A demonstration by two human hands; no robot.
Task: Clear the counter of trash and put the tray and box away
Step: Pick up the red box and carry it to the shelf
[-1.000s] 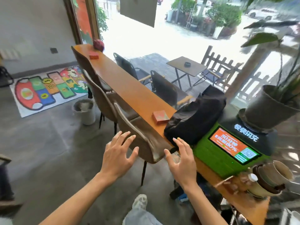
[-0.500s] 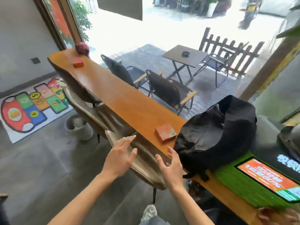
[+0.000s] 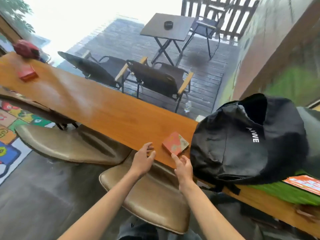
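A small flat red patterned box (image 3: 175, 143) lies on the long wooden counter (image 3: 97, 108), close to its near edge. My left hand (image 3: 142, 161) hovers just left of the box, fingers spread and empty. My right hand (image 3: 182, 166) is at the box's near corner, its index fingertip close to or touching that corner, fingers apart. A second red box (image 3: 27, 73) sits far down the counter at the left, near a dark red round object (image 3: 26, 48).
A black backpack (image 3: 245, 144) rests on the counter right of the box, partly on a green device with a screen (image 3: 303, 183). Tan chairs (image 3: 149, 193) stand against the counter's near side below my hands. Beyond the counter are black folding chairs (image 3: 155, 78) and a small table.
I have moved closer to the counter and the view tilted down. Both hands went forward from above the chair back to either side of the near red box.
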